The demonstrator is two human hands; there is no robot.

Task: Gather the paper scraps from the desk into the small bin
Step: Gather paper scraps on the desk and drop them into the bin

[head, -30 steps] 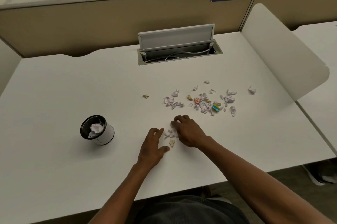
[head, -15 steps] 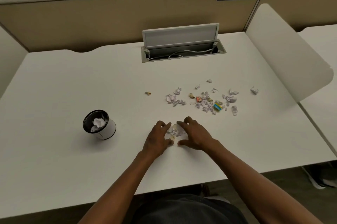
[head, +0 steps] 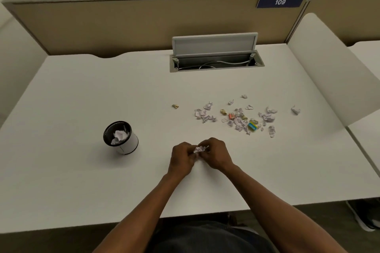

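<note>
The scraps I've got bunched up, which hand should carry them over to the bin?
Left, probably. Both the left hand and right hand pinch the scrap bundle, but the small bin stands on the left hand's side, so the right would have to cross over.

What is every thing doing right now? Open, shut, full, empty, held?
left hand: curled, gripping scraps
right hand: curled, gripping scraps
held scraps: bunched between both hands
small bin: upright, open, some paper inside
loose scraps: scattered on desk
cable hatch lid: flipped open
</note>
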